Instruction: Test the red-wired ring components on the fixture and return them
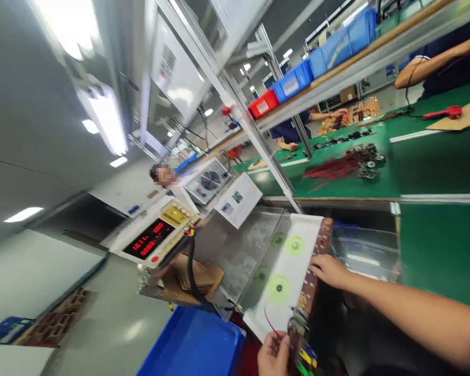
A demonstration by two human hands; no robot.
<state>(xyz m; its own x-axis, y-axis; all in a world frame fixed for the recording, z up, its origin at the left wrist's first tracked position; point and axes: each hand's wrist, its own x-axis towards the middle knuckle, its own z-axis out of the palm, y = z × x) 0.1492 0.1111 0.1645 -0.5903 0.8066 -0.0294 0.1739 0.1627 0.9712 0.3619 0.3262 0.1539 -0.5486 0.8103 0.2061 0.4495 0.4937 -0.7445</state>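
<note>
My left hand [274, 356] is closed at the bottom of the view, thumb and finger pinching a thin red wire [270, 321]. Close beside it, a metal part [298, 322] sits at the near end of a brown strip [323, 237] with rows of shiny round studs. Yellow and green pieces [307, 359] lie just below that part. Over the strip, my right hand [331, 271] has its fingers curled together at the white board's edge; what they grip is hidden. The white board [297, 274] carries two pale green discs [279, 289].
A clear panel [254, 256] stands along the board. Left are a power supply [152, 235] with red digits and a blue bin [191, 342]. Red-wired parts [348, 164] lie on a green bench [391, 172]. Co-workers' arms [426, 68] show behind it, under a shelf of bins.
</note>
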